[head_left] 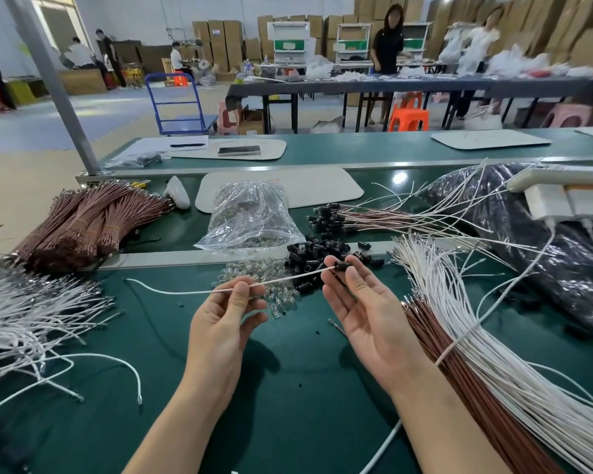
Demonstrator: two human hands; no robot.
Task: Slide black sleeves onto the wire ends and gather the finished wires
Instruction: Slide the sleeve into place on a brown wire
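On left of green bench (288, 388): tangled white wire heap (21, 313), thin, matte. Behind it, banded brown wire bundles (83, 224).

Left hand (220, 323) palm up, thumb and forefinger pinching single white wire (274, 280); limp tail curves off leftward.

Behind centre: crinkled clear plastic bag (250, 217), small glass bulbs (271, 292), loose black sleeves (315, 258), short glossy cylinders.

Right hand (367, 316), apart from left, fingertips pinching one black sleeve (342, 266) at wire's end.

Beyond: sleeved brown wires (363, 217), fanned out.

Far right: long sheaf (493, 364) of white and brown wires.
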